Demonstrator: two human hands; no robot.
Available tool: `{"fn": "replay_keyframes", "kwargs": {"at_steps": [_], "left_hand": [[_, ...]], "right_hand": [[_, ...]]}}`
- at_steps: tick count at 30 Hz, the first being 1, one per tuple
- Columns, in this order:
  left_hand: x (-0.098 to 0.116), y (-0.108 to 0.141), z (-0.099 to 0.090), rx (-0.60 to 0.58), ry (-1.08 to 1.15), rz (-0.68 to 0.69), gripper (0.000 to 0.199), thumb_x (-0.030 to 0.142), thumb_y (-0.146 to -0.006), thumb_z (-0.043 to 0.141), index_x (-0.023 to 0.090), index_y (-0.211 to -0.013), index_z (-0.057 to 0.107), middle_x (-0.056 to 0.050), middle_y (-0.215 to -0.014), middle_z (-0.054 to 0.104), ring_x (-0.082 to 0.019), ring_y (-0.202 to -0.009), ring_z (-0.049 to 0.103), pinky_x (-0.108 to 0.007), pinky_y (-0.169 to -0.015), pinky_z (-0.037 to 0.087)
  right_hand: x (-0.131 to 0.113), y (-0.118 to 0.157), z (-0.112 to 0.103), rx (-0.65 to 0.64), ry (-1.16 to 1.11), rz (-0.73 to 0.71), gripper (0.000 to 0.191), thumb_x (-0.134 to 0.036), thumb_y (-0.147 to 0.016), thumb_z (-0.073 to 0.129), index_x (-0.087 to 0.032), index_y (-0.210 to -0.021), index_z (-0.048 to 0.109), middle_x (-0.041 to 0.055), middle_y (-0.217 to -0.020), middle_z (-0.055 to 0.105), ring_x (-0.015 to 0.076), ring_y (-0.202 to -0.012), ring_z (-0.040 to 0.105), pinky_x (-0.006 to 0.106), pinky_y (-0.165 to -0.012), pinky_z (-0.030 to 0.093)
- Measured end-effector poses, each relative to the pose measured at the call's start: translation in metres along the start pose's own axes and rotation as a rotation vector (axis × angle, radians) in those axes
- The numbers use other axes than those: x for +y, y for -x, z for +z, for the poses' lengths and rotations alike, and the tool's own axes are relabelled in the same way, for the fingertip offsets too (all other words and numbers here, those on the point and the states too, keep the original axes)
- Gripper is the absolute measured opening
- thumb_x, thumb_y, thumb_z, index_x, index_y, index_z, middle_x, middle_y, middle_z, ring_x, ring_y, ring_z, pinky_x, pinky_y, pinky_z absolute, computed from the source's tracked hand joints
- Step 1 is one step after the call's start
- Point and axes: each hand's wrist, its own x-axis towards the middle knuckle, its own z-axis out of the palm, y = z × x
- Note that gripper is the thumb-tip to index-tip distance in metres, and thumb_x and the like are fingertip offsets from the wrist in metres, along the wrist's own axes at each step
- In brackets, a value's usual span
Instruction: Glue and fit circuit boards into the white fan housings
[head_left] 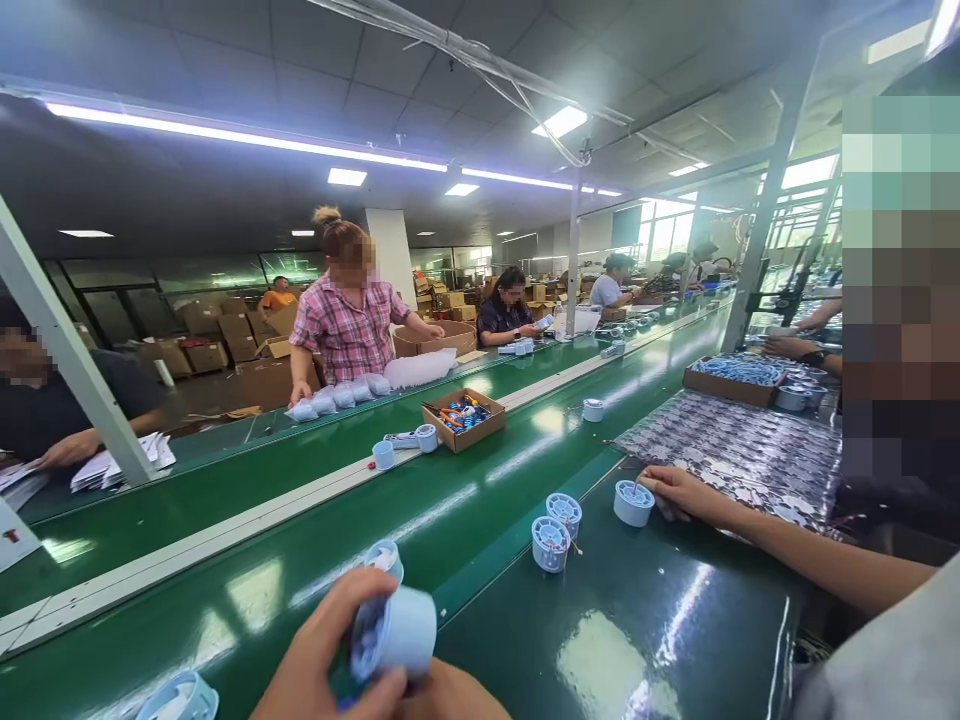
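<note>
My left hand (315, 650) is closed around a light blue round plastic housing (409, 630), tilted on its side, its open end facing left. What lies inside is blurred. Just behind the housing, low in the view, part of my right hand (457, 692) shows; its fingers are hidden by the housing and my left hand. Past them, another light blue housing (385, 560) stands on the green belt, partly covered by my fingers. At the bottom left is one more housing (180, 697) with white material in it.
To the right, a co-worker's hand (675, 492) touches a housing (634, 503) beside two wired housings (550, 545). A cardboard box of tools (469, 425) sits across the belt (300, 590). Metallic patterned sheets (739, 450) lie farther right. Several people work opposite.
</note>
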Motion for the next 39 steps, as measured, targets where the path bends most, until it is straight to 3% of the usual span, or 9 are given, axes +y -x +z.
{"fn": "replay_keyframes", "kwargs": {"at_steps": [5,11,14,18,22,24,27,33,39], "left_hand": [[-0.006,-0.061,0.044,-0.509,-0.374,0.047,0.053,0.011,-0.065,0.053,0.021,-0.117,0.055,-0.008,-0.119,0.055,-0.024,-0.11,0.051,-0.034,-0.098,0.039],[-0.037,-0.084,0.108,-0.897,-0.538,-0.014,0.063,0.029,-0.047,0.081,0.023,-0.108,0.067,-0.012,-0.106,0.061,-0.038,-0.097,0.059,-0.047,-0.077,0.049],[-0.045,-0.089,0.102,-0.897,-0.567,0.002,0.052,0.048,-0.069,0.07,0.024,-0.115,0.064,-0.01,-0.114,0.062,-0.031,-0.103,0.059,-0.045,-0.085,0.048],[-0.066,-0.101,0.061,-0.722,-0.74,-0.024,0.04,0.04,-0.086,0.06,0.018,-0.12,0.057,-0.01,-0.132,0.052,-0.029,-0.121,0.048,-0.053,-0.101,0.037],[-0.101,-0.099,0.025,-0.66,-0.917,-0.129,0.035,0.033,-0.087,0.062,0.017,-0.117,0.057,-0.01,-0.125,0.056,-0.025,-0.108,0.057,-0.049,-0.091,0.048],[-0.114,-0.088,0.01,-0.617,-0.972,-0.139,0.033,0.033,-0.088,0.061,0.016,-0.116,0.058,-0.009,-0.122,0.058,-0.025,-0.108,0.057,-0.048,-0.091,0.048],[-0.123,-0.065,-0.017,-0.548,-1.049,-0.161,0.031,0.035,-0.087,0.061,0.016,-0.112,0.06,-0.009,-0.121,0.059,-0.026,-0.113,0.055,-0.051,-0.096,0.044],[-0.131,-0.015,-0.074,-0.402,-1.115,-0.261,0.042,0.038,-0.088,0.058,0.018,-0.125,0.054,-0.011,-0.127,0.056,-0.029,-0.119,0.051,-0.057,-0.102,0.036],[-0.139,0.001,-0.097,-0.301,-1.003,-0.337,0.049,0.043,-0.091,0.052,0.02,-0.134,0.045,-0.011,-0.124,0.057,-0.025,-0.106,0.059,-0.048,-0.089,0.049]], "right_hand": [[0.036,-0.036,-0.056,0.089,0.028,0.076,0.03,-0.018,-0.082,0.057,-0.017,-0.052,0.062,-0.0144,-0.032,0.037,-0.0089,-0.024,0.027,0.002,-0.036,0.002],[0.07,-0.036,-0.064,0.109,0.049,0.1,0.028,-0.016,-0.079,0.056,-0.016,-0.051,0.062,-0.0141,-0.031,0.037,-0.0091,-0.023,0.025,0.001,-0.037,-0.002],[0.071,-0.039,-0.074,0.104,0.064,0.095,0.028,-0.021,-0.078,0.057,-0.016,-0.051,0.06,-0.0133,-0.032,0.039,-0.0075,-0.024,0.031,0.001,-0.036,0.004],[0.05,-0.035,-0.072,0.064,0.097,0.078,0.029,-0.03,-0.079,0.057,-0.019,-0.053,0.064,-0.0114,-0.036,0.044,-0.004,-0.027,0.042,0.003,-0.035,0.012],[0.029,0.008,-0.019,-0.122,0.172,0.033,0.011,-0.038,-0.072,0.071,-0.033,-0.064,0.073,-0.0093,-0.046,0.06,0.011,-0.04,0.062,0.012,-0.031,0.039],[0.025,0.036,0.012,-0.268,0.202,0.021,0.016,-0.031,-0.061,0.081,-0.039,-0.073,0.076,-0.0079,-0.066,0.072,0.0228,-0.065,0.073,0.028,-0.051,0.061],[0.025,0.058,0.046,-0.478,0.323,-0.082,0.036,-0.022,-0.062,0.079,-0.038,-0.094,0.076,-0.0065,-0.104,0.072,0.0328,-0.098,0.069,0.046,-0.087,0.059],[0.01,0.089,0.142,-0.152,0.116,0.008,0.023,-0.04,-0.076,0.071,-0.032,-0.097,0.072,-0.0026,-0.077,0.072,0.0271,-0.091,0.067,0.035,-0.06,0.059],[-0.007,0.171,0.217,-0.224,0.093,0.202,0.034,-0.053,-0.076,0.067,-0.025,-0.096,0.068,0.0009,-0.071,0.067,0.0228,-0.076,0.064,0.03,-0.058,0.053]]}}
